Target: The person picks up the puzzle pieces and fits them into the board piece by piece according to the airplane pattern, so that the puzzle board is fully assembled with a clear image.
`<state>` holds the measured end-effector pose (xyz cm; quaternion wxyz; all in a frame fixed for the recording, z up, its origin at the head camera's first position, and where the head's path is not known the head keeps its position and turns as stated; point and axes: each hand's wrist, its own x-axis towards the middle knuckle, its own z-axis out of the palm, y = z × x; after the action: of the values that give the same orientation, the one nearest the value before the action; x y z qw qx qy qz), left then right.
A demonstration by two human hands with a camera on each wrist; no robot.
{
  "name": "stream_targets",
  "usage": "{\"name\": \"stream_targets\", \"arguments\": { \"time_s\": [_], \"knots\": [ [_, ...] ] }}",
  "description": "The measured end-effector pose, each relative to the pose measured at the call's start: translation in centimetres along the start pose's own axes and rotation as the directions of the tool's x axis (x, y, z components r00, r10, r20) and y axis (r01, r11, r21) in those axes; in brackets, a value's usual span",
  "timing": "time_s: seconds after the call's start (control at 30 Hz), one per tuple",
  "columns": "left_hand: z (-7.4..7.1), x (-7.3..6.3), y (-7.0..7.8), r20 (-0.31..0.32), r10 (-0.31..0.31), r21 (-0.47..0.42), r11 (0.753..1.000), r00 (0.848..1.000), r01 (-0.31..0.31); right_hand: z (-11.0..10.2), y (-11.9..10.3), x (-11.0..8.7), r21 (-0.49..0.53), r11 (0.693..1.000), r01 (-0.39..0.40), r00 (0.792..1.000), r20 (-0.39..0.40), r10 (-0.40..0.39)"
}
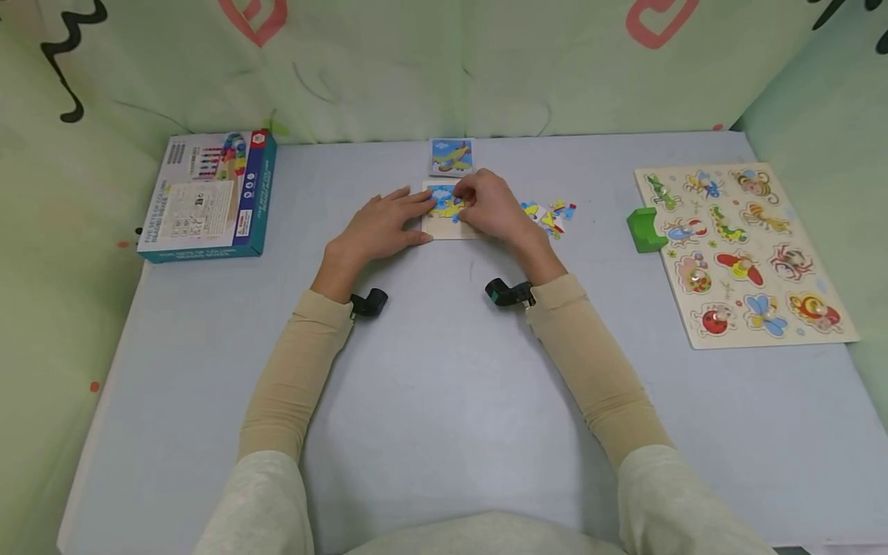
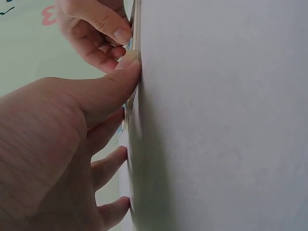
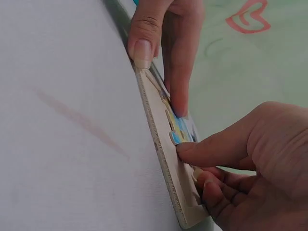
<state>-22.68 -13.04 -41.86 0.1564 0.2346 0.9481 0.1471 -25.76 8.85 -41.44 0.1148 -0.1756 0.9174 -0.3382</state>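
A small wooden puzzle board (image 1: pixel 444 229) lies near the back of the table, its upper left filled with blue and yellow pieces. My left hand (image 1: pixel 380 223) rests spread at the board's left side, thumb (image 2: pixel 122 72) on the edge and index finger (image 3: pixel 180 98) on the picture. Over the board's right part, my right hand (image 1: pixel 491 204) pinches a small puzzle piece (image 3: pixel 174 138) with thumb and curled fingers; its blue edge shows at the thumb tip, the rest hidden. Loose puzzle pieces (image 1: pixel 551 217) lie just right of that hand.
Behind the board sits a small airplane picture (image 1: pixel 452 157). A boxed set (image 1: pixel 201 196) stands at the back left. On the right, a large wooden insect puzzle (image 1: pixel 745 254) lies with a green block (image 1: pixel 645 230) at its left edge. Curtains hang behind the table.
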Motion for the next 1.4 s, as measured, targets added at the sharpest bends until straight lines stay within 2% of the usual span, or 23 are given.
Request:
{"name": "stream_targets", "arguments": {
  "time_s": [0.2,0.6,0.87,1.03,1.23,1.4],
  "knots": [
    [-0.1,0.0,0.1,0.003,0.0,0.002,1.0,1.0,0.0,-0.2,0.5,0.5,0.092,0.995,-0.03,0.999,0.035,0.027],
    [-0.2,-0.2,0.1,-0.002,-0.002,-0.009,1.0,1.0,0.002,0.3,-0.3,0.6,0.021,1.0,0.022,0.992,0.12,-0.025],
    [-0.1,-0.1,0.2,0.005,-0.007,-0.004,1.0,1.0,0.007,0.3,-0.5,0.4,0.056,0.998,0.013,0.992,0.125,-0.02],
    [0.0,-0.1,0.0,0.007,-0.012,0.003,1.0,1.0,0.012,0.1,-0.1,0.3,0.149,0.989,-0.01,0.995,0.102,-0.005],
    [0.0,-0.1,-0.1,0.006,-0.008,0.006,1.0,1.0,0.008,-0.8,0.4,-0.1,0.274,0.961,-0.019,0.999,0.052,0.005],
    [-0.1,-0.1,0.0,0.007,-0.005,0.009,1.0,1.0,0.005,-1.0,0.7,-0.1,0.265,0.964,-0.009,0.999,0.038,-0.001]
  ]
}}
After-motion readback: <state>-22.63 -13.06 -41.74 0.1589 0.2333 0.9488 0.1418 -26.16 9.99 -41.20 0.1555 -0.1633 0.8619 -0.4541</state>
